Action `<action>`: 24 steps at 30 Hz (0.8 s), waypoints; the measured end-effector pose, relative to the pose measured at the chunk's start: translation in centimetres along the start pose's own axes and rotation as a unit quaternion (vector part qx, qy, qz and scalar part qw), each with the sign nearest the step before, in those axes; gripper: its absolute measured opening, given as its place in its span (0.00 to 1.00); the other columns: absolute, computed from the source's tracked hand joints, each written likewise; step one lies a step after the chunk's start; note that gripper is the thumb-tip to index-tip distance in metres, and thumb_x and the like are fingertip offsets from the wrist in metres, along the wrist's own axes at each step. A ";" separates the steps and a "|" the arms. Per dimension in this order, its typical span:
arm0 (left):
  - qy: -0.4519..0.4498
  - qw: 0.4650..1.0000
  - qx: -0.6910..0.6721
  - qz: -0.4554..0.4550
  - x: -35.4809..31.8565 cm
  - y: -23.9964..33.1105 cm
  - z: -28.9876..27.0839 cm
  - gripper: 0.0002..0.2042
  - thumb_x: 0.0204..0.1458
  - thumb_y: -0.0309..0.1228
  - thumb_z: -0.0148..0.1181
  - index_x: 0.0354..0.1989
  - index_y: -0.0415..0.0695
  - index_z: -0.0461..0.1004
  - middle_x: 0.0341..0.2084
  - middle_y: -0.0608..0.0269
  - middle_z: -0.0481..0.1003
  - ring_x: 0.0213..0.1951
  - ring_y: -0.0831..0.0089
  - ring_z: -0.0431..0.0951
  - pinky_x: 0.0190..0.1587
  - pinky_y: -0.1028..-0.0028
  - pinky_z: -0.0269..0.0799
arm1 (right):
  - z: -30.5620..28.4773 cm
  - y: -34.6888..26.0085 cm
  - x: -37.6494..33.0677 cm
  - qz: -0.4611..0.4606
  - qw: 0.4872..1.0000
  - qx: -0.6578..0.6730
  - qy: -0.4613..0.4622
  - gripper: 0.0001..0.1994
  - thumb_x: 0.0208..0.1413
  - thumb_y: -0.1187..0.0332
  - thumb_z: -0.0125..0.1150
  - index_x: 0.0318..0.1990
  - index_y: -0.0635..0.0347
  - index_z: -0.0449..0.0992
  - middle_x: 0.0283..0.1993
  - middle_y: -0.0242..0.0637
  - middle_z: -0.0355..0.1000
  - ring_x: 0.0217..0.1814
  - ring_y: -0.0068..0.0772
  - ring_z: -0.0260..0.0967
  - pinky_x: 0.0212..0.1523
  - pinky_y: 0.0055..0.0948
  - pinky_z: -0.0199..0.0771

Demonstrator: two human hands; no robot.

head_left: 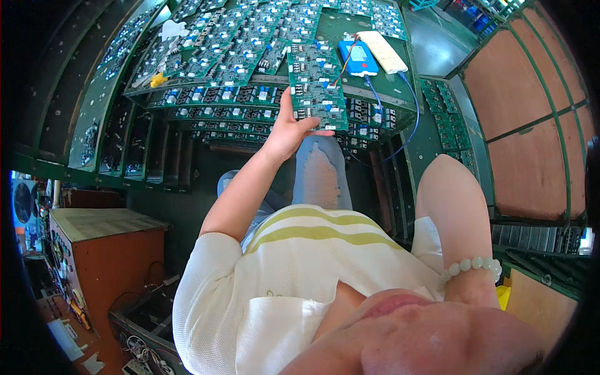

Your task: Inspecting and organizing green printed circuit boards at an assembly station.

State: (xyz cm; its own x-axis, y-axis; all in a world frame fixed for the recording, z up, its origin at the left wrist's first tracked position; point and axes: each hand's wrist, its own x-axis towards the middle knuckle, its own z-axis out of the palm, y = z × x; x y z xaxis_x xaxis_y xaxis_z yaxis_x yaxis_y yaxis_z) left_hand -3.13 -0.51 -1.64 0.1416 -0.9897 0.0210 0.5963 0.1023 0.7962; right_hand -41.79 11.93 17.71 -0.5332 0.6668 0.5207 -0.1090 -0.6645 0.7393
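Note:
My left hand is closed on the near left corner of a green circuit board panel, which extends past the table's front edge. Small black, white and blue parts cover the panel. A thin red, yellow and dark wire lead runs from its right side to a blue handheld box with a red button. Beside that box lies a cream-coloured power bank. My right arm is bent, with a pale bead bracelet at the wrist. Only the base of my right hand shows; its fingers are hidden.
Rows of similar boards cover the green table, with more stacked on shelves below. A blue cable hangs over the right edge. More boards lie on a surface at right, and a wooden cabinet stands at left.

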 end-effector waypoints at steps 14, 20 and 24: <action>-0.038 0.999 -0.004 -0.007 0.0 -0.2 0.7 0.36 0.48 0.09 0.45 0.62 0.53 0.40 0.55 0.51 0.60 0.52 0.53 0.70 0.43 0.51 0.78 | 3.4 1.8 -38.9 0.806 0.497 -0.087 -0.310 0.17 0.49 0.73 0.64 0.47 0.65 0.71 0.41 0.38 0.71 0.34 0.22 0.70 0.33 0.22 0.72; -0.043 0.999 0.003 0.001 0.0 -0.2 0.6 0.36 0.48 0.09 0.44 0.62 0.54 0.40 0.55 0.52 0.60 0.51 0.54 0.70 0.42 0.50 0.78 | 4.4 3.2 -38.3 0.760 0.438 0.023 -0.479 0.08 0.52 0.73 0.62 0.39 0.62 0.74 0.35 0.29 0.73 0.29 0.13 0.65 0.30 0.17 0.67; -0.048 0.999 0.009 -0.004 -0.1 -0.1 0.7 0.37 0.47 0.09 0.44 0.63 0.54 0.39 0.55 0.51 0.60 0.50 0.54 0.71 0.42 0.51 0.78 | 3.9 3.9 -38.2 0.775 0.391 0.118 -0.482 0.05 0.52 0.72 0.62 0.34 0.62 0.74 0.32 0.26 0.72 0.28 0.11 0.63 0.29 0.16 0.66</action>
State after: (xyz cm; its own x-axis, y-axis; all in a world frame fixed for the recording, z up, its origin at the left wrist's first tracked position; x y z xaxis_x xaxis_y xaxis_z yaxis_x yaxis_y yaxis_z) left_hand -3.74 -0.50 -1.36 0.0594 -0.9957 0.0711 0.5826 0.0924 0.8075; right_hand -18.62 -14.78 2.36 0.7716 -0.5821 0.2565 -0.1397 -0.5484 -0.8244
